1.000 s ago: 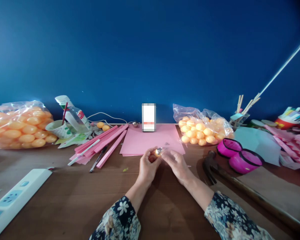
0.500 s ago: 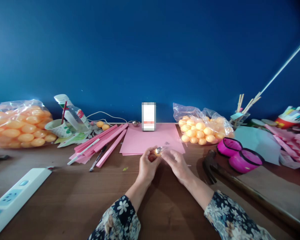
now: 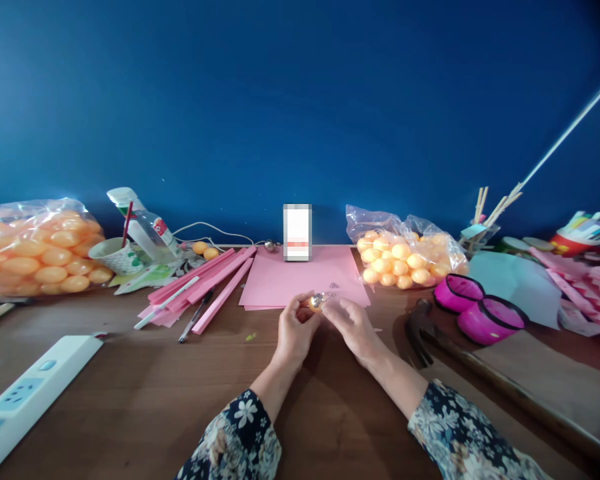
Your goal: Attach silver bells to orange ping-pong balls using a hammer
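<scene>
My left hand is closed around a small shiny metallic ball, held between thumb and fingers at the front edge of the pink paper sheets. Close against the ball's right side, my right hand has its fingertips pinched together; what lies between them is too small to make out. A few tiny silvery links rest on the paper just beyond the right fingers. At the sheets' back left corner sits a second shiny ball.
A blurred-out phone stands behind the paper. Bags of orange balls flank the table, with pink strips left. A claw hammer and magenta bands lie right. A power strip lies front left.
Both hands hold nearly the same pose, with the metallic ball still between them. The view has shifted slightly, bringing a hammer-like tool into sight at the left edge.
</scene>
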`<act>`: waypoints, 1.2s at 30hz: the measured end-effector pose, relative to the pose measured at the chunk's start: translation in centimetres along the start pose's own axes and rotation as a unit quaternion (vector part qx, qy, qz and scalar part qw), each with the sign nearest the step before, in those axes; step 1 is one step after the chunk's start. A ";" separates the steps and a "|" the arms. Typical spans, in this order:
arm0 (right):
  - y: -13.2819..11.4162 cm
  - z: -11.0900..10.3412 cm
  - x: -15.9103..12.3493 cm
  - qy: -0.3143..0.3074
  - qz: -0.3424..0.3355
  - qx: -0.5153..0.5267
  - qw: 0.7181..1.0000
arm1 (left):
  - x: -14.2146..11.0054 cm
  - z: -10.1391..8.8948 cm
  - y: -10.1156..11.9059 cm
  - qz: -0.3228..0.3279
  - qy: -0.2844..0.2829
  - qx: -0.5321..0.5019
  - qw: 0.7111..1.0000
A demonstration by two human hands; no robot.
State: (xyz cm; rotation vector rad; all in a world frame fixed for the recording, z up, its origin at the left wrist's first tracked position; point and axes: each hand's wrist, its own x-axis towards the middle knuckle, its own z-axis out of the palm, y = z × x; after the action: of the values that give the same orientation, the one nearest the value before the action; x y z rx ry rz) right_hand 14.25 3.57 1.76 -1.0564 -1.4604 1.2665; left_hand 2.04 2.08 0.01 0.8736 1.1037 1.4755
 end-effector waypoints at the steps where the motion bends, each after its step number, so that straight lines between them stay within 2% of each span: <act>1: 0.0 0.0 0.0 -0.001 0.003 -0.001 1.000 | 0.0 0.0 0.0 0.000 0.001 0.001 1.000; 9: -0.3 0.1 0.0 -0.001 0.017 -0.002 1.000 | 0.0 0.0 0.0 0.001 -0.001 -0.003 1.000; 36: -0.4 0.1 -0.1 0.005 -0.006 -0.013 1.000 | 0.1 -0.1 -0.2 0.003 0.001 -0.005 1.000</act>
State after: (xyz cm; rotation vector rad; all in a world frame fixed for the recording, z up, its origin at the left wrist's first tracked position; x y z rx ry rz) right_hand 14.15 3.38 2.14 -1.0689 -1.4777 1.2358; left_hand 2.04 2.16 -0.24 0.8701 1.0949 1.4855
